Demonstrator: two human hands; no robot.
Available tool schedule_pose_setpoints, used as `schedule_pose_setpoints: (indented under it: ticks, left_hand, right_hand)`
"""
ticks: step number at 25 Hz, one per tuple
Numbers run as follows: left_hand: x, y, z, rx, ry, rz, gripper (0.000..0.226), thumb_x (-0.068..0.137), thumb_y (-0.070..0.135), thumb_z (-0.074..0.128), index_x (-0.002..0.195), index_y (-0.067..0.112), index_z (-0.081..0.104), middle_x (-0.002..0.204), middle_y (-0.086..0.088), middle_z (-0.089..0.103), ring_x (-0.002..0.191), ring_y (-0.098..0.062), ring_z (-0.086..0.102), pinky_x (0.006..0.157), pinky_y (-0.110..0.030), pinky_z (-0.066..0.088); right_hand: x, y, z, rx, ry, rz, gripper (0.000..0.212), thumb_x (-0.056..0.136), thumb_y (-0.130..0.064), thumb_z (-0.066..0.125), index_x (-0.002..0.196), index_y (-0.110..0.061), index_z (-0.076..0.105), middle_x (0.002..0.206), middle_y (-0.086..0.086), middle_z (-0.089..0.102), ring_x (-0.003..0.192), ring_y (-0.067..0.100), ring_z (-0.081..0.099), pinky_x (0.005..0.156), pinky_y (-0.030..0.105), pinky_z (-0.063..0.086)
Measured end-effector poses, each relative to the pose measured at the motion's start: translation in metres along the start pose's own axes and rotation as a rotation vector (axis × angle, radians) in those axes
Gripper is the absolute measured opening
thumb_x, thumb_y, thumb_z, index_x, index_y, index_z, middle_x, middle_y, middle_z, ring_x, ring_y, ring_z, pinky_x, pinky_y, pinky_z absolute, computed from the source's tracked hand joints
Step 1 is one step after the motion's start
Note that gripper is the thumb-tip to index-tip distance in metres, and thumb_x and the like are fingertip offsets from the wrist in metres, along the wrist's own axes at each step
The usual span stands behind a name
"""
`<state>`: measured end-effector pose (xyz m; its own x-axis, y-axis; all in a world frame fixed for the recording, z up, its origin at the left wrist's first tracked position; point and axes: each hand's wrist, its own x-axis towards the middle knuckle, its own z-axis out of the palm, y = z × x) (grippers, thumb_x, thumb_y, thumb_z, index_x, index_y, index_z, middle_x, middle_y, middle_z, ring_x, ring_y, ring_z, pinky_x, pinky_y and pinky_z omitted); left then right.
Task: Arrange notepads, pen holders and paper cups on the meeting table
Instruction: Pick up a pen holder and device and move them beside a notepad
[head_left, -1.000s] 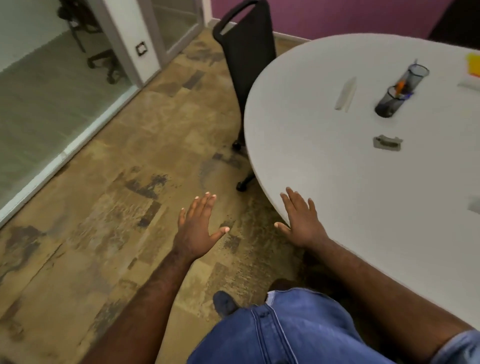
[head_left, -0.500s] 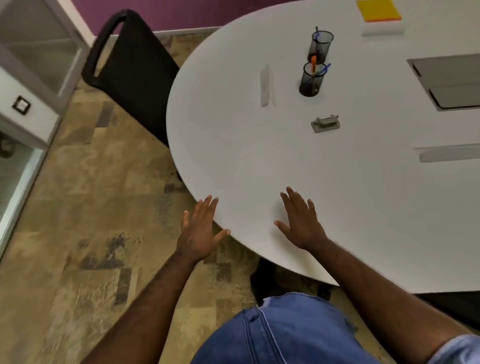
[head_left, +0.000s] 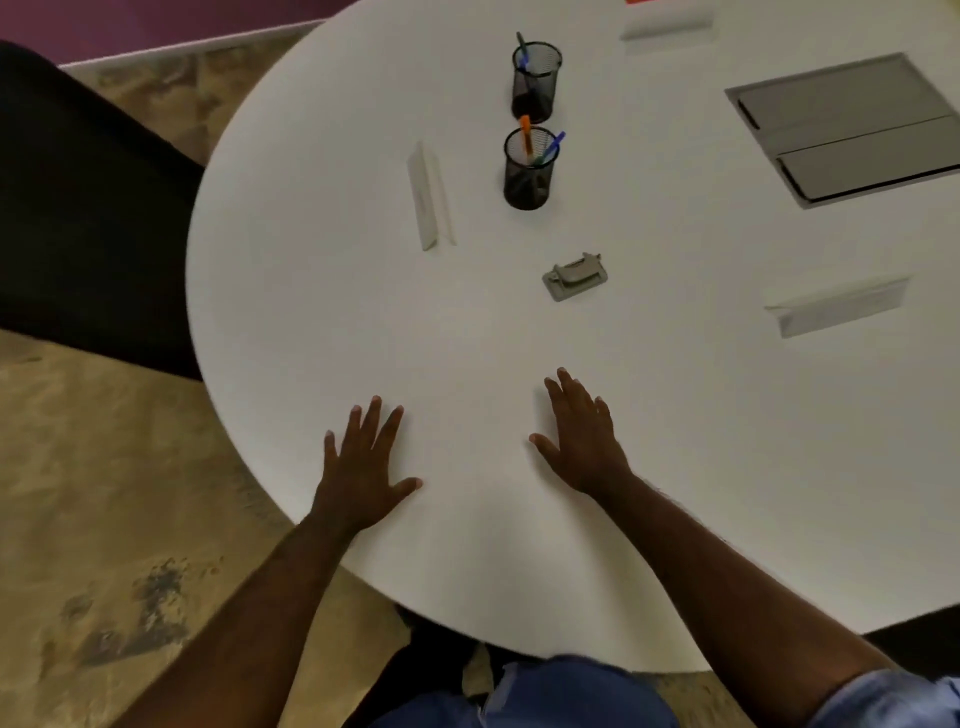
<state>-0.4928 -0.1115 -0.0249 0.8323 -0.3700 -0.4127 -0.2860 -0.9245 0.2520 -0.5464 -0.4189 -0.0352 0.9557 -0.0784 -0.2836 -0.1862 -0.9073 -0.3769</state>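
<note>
— While both palms lay flat, why did nothing get picked up?
— The left hand (head_left: 363, 467) and right hand (head_left: 582, 441) rested empty, fingers spread, on the meeting table (head_left: 322, 322); both mesh pen holders (head_left: 529, 171) stood well beyond them, probably awaiting placement.

Mottled tan floor (head_left: 93, 467), purple wall (head_left: 130, 21) (far edge), black chair (head_left: 78, 208).

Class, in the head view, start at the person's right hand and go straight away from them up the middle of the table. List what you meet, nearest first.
right hand → small grey table fitting → nearer mesh pen holder → farther mesh pen holder
</note>
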Motion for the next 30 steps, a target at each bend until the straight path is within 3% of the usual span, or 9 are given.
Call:
schedule_pose_setpoints:
  ticks: [4,8,10,12,16,18,20,25,30]
  left_hand:
    - [0.044,-0.007,-0.005,0.025,-0.102,-0.067,0.11,0.073,0.071,0.061,0.147,0.043,-0.016,0.156,0.008,-0.028,0.146,-0.024,-0.02,0.111,-0.068,0.006]
    - [0.068,-0.016,-0.008,-0.031,-0.181,-0.112,0.117,0.067,0.069,0.069,0.145,0.049,-0.016,0.156,0.011,-0.027,0.147,-0.026,-0.019,0.106,-0.074,0.01]
    - [0.074,-0.017,-0.006,-0.064,-0.222,-0.128,0.119,0.065,0.069,0.07,0.144,0.05,-0.015,0.156,0.012,-0.028,0.146,-0.027,-0.02,0.105,-0.076,0.011]
    - [0.076,-0.018,-0.002,-0.111,-0.235,-0.136,0.119,0.063,0.068,0.073,0.145,0.051,-0.011,0.156,0.013,-0.027,0.146,-0.026,-0.022,0.104,-0.077,0.01]
    - [0.078,-0.019,-0.001,-0.165,-0.204,-0.152,0.118,0.06,0.066,0.077,0.146,0.053,-0.003,0.156,0.017,-0.022,0.146,-0.023,-0.021,0.103,-0.077,0.009]
    - [0.078,-0.018,-0.002,-0.174,-0.194,-0.156,0.118,0.059,0.065,0.077,0.146,0.054,-0.002,0.156,0.019,-0.022,0.146,-0.023,-0.021,0.103,-0.077,0.008]
    - [0.078,-0.018,-0.002,-0.179,-0.191,-0.158,0.118,0.059,0.065,0.078,0.146,0.054,-0.001,0.156,0.019,-0.022,0.146,-0.022,-0.021,0.103,-0.077,0.008]
    - [0.078,-0.017,-0.002,-0.173,-0.188,-0.165,0.118,0.059,0.065,0.077,0.146,0.053,-0.002,0.156,0.018,-0.022,0.146,-0.022,-0.021,0.104,-0.076,0.009]
    - [0.079,-0.017,-0.003,-0.155,-0.178,-0.157,0.111,0.066,0.066,0.072,0.148,0.05,-0.001,0.157,0.016,-0.02,0.147,-0.022,-0.016,0.107,-0.072,0.013]
  right_hand:
    - [0.041,0.018,-0.015,0.081,0.111,0.122,0.079,0.093,-0.045,0.053,0.152,-0.013,0.013,0.162,0.008,0.008,0.147,0.024,0.016,0.112,0.046,0.025]
    - [0.089,0.023,-0.024,0.429,0.356,0.269,0.072,0.089,-0.035,0.065,0.145,-0.003,0.032,0.147,0.016,0.038,0.133,0.031,0.041,0.108,0.046,0.037]
    - [0.116,0.023,-0.032,0.615,0.451,0.397,0.064,0.088,-0.03,0.067,0.138,0.0,0.04,0.131,0.015,0.048,0.111,0.028,0.055,0.094,0.03,0.044]
    - [0.144,0.025,-0.042,0.729,0.474,0.512,0.054,0.089,-0.029,0.065,0.132,-0.001,0.046,0.117,0.009,0.052,0.096,0.02,0.054,0.082,0.018,0.039]
    - [0.197,0.038,-0.047,0.942,0.483,0.723,0.036,0.085,-0.041,0.059,0.093,-0.006,0.064,0.088,0.005,0.062,0.08,0.021,0.056,0.075,0.031,0.045]
    - [0.209,0.037,-0.051,1.057,0.51,0.754,0.03,0.081,-0.039,0.057,0.072,-0.011,0.062,0.07,0.002,0.058,0.065,0.019,0.05,0.062,0.032,0.041]
    - [0.218,0.039,-0.053,1.133,0.482,0.776,0.026,0.08,-0.035,0.055,0.072,-0.011,0.061,0.065,0.002,0.057,0.058,0.018,0.051,0.055,0.032,0.043]
    - [0.228,0.043,-0.049,1.24,0.509,0.806,0.02,0.082,-0.019,0.057,0.064,-0.013,0.062,0.062,0.006,0.063,0.056,0.019,0.058,0.058,0.037,0.052]
    - [0.207,0.025,-0.053,1.356,0.429,0.676,0.015,0.09,-0.01,0.055,0.079,-0.006,0.064,0.069,0.008,0.061,0.053,0.014,0.054,0.048,0.024,0.045]
